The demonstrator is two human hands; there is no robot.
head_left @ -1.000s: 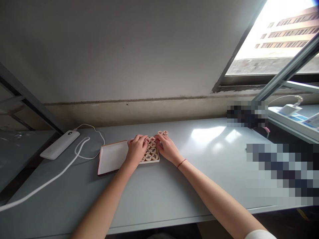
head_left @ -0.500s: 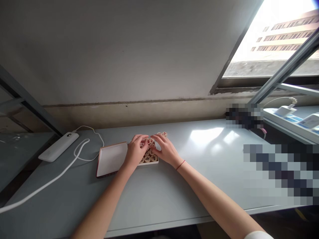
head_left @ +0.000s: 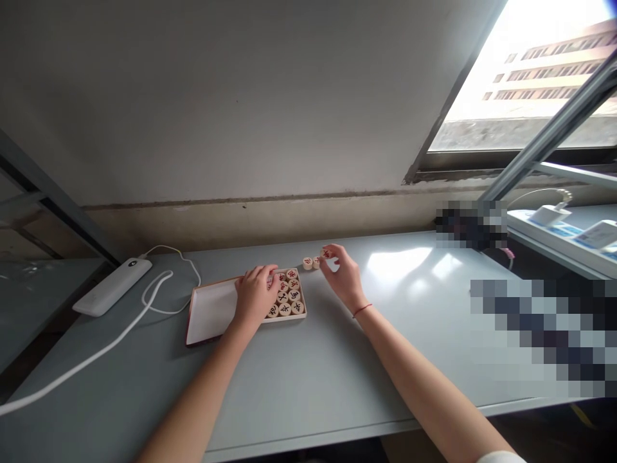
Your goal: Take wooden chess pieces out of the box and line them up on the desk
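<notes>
A shallow white box point(head_left: 288, 317) of round wooden Chinese chess pieces with red and black characters lies on the desk. My left hand point(head_left: 256, 294) rests over the left part of this box, fingers stretched out and thumb apart, hiding some pieces. Beyond the box's far right corner, my right hand point(head_left: 344, 276) pinches a Chinese chess piece point(head_left: 326, 254) between thumb and fingertips. Directly left of it, two more pieces with red characters point(head_left: 307, 263) stand side by side on the desk. The box's lid point(head_left: 214, 312) lies inner side up, partly behind my left hand.
A white power bank point(head_left: 113, 286) with a white cable point(head_left: 130, 328) lies at the left. Metal frames rise at both sides of the grey desk point(head_left: 299, 386). A power strip point(head_left: 563, 231) is at the far right, near blurred-out patches. A wall stands behind.
My right hand has moved right and away from the box, with a piece now at its fingertips beside the two on the desk. My left hand has shifted slightly left and flattened.
</notes>
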